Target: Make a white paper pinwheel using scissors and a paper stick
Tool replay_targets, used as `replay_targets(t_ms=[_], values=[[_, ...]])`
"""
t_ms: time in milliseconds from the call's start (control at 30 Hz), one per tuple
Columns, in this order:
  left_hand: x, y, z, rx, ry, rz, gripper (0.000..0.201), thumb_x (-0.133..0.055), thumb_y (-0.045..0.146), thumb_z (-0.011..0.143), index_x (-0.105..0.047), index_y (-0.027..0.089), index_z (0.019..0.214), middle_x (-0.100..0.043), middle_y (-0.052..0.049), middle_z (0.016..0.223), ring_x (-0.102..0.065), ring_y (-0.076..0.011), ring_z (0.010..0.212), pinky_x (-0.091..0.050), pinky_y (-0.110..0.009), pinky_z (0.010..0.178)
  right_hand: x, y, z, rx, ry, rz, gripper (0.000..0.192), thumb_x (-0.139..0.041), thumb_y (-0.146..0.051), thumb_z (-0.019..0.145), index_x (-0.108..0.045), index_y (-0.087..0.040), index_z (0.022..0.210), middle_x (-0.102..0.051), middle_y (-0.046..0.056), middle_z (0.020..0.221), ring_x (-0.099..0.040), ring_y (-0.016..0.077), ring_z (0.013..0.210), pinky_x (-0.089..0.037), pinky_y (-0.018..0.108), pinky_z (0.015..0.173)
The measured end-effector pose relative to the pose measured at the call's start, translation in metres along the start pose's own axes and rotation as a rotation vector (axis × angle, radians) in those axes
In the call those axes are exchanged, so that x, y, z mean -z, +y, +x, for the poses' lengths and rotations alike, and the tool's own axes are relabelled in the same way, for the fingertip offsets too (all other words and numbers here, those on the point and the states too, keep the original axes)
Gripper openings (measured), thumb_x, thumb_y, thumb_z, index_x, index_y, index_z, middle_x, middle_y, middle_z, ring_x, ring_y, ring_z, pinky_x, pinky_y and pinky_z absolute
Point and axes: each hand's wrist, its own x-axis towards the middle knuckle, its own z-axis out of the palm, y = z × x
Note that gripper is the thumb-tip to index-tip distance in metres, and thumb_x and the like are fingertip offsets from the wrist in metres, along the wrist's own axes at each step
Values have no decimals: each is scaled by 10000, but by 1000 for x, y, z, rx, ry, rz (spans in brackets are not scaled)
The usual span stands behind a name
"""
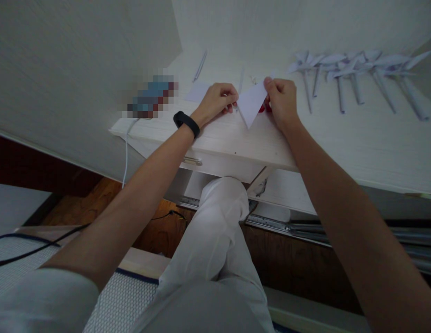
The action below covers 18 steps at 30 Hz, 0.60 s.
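Note:
A piece of white paper (250,107), one corner pointing down toward me, is stretched between my two hands above the desk. My left hand (218,99), with a black band on its wrist, pinches the paper's left corner. At the upper right corner, my right hand (283,98) grips it between thumb and fingers. Something red (262,108) shows behind the paper by my right fingers; its kind is hidden. Beyond the left hand another white paper sheet (197,91) lies flat, with a pen-like thin stick (200,66) past it.
Several paper pinwheels (354,64) on rolled paper sticks lie in a row at the back right of the white desk (340,138). A blurred-out device with a white cable (126,152) sits at the left edge. A drawer (218,163) lies beneath the desktop, above my knee.

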Motion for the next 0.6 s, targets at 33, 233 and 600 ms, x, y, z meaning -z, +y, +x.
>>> replay_targets(t_ms=[33, 233, 600], values=[[0, 1, 0, -1, -2, 3, 143, -574, 139, 784, -567, 181, 648, -618, -14, 649, -508, -92, 535, -351, -239, 497, 0, 0, 0, -1, -2, -5, 489, -398, -767, 744, -448, -331, 528, -501, 17, 473, -525, 249, 749, -336, 382, 594], [-1, 1, -1, -16, 2, 8, 150, -567, 130, 788, -561, 179, 647, -607, -9, 643, -504, -85, 525, -339, -231, 481, 0, -2, -2, 14, 5, -16, 493, -377, -769, 747, -447, -331, 531, -500, 18, 482, -523, 249, 748, -333, 386, 600], [0, 1, -1, 36, -32, -12, 157, -538, 116, 816, -544, 184, 675, -601, 14, 639, -462, -68, 565, -323, -226, 524, 0, 1, -1, 48, 49, -33, 504, -398, -708, 794, -416, -303, 495, -514, 20, 506, -523, 232, 718, -346, 372, 598]])
